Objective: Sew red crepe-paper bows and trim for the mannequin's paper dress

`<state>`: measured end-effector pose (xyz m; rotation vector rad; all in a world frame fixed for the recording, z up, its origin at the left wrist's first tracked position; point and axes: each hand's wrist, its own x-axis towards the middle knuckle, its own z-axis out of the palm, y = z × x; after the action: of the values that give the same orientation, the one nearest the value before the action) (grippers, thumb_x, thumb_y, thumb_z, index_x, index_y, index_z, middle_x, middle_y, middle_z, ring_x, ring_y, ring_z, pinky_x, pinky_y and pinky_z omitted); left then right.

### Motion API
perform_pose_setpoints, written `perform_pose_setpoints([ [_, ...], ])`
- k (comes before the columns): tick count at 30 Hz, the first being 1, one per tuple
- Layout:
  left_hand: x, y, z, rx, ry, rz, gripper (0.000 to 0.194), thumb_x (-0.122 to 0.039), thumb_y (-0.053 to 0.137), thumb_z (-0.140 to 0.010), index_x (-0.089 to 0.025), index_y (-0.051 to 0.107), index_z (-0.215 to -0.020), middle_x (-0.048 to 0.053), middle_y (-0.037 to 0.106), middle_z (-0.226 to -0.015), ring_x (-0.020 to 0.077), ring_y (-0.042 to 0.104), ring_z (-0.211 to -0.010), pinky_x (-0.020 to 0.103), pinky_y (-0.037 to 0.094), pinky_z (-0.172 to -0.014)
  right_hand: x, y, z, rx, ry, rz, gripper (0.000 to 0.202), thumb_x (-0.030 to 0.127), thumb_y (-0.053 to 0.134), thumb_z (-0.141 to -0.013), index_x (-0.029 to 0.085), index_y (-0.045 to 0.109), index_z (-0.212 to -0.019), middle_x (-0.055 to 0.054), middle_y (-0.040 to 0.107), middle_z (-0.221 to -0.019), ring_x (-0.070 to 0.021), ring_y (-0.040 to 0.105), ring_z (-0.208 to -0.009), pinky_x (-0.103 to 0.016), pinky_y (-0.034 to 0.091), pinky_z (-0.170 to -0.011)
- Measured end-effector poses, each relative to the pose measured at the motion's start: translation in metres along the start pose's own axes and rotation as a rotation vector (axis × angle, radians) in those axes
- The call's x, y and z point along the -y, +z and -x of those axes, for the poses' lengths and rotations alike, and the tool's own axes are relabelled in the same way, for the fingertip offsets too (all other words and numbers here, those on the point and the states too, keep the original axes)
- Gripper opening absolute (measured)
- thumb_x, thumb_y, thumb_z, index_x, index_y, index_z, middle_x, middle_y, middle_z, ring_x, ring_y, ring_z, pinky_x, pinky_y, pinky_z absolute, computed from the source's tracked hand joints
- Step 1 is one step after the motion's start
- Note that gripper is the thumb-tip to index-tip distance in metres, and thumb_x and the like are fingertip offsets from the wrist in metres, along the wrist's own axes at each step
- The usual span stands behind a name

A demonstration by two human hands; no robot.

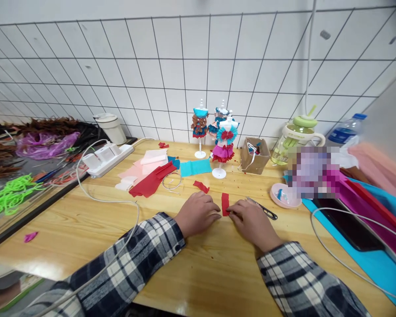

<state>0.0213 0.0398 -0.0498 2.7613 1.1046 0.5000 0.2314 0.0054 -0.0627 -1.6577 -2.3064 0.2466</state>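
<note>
A small red strip (225,204) lies on the wooden table between my hands. My right hand (251,220) touches its lower right edge with bent fingers pressed together. My left hand (199,214) rests on the table just left of the strip, fingers curled together; whether anything is under them is hidden. Behind my left hand lies a crumpled red scrap (201,186). A dark-handled tool (267,211), partly covered by my right hand, lies behind it. Farther back stand small white mannequins in ruffled dresses, the nearest with a pink skirt (223,152).
Red (153,179) and blue sheets (196,167) lie behind with a wire loop. A cardboard box (255,156), pink dish (285,196), bottle (346,130) and phone (350,224) are right. A power strip (110,159) sits left; its white cable crosses my left sleeve.
</note>
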Motion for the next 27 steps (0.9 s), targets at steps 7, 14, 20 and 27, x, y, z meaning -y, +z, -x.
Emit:
perform_pose_setpoints([
  [7,-0.011,0.008,-0.012,0.053,-0.076,-0.014,0.017,-0.032,0.058,-0.084,-0.023,0.071,-0.087,0.005,0.066,-0.080,0.0208,0.056,-0.080,0.035,0.039,-0.073,0.008,-0.005,0.000,-0.057,0.074,-0.017,0.017,0.027,0.054,-0.087,0.025,0.069,-0.093,-0.003,0.065,-0.091,-0.0177,0.055,-0.089,-0.028,0.038,-0.079],
  [14,-0.006,0.007,-0.010,0.064,-0.071,0.086,0.013,-0.028,0.060,-0.079,-0.022,0.069,-0.086,0.004,0.066,-0.082,0.0202,0.057,-0.082,0.033,0.042,-0.076,0.012,-0.001,-0.002,0.037,0.030,0.036,0.019,0.028,0.052,-0.089,0.024,0.070,-0.086,-0.003,0.067,-0.085,-0.0169,0.058,-0.084,-0.028,0.036,-0.076],
  [20,-0.021,0.015,-0.020,0.112,-0.099,-0.019,0.018,-0.030,0.057,-0.082,-0.020,0.069,-0.089,0.008,0.066,-0.086,0.0243,0.058,-0.084,0.037,0.042,-0.075,0.006,0.001,-0.004,0.057,0.050,-0.005,0.017,0.026,0.053,-0.088,0.021,0.069,-0.083,-0.003,0.067,-0.084,-0.0154,0.058,-0.083,-0.026,0.037,-0.074],
  [27,-0.022,0.013,-0.026,0.168,-0.065,-0.030,0.021,-0.027,0.051,-0.086,-0.019,0.070,-0.087,0.008,0.068,-0.084,0.0239,0.058,-0.082,0.037,0.039,-0.074,0.004,0.002,-0.004,0.064,0.095,-0.070,0.015,0.027,0.055,-0.088,0.023,0.069,-0.091,-0.003,0.067,-0.089,-0.0156,0.059,-0.087,-0.026,0.039,-0.075],
])
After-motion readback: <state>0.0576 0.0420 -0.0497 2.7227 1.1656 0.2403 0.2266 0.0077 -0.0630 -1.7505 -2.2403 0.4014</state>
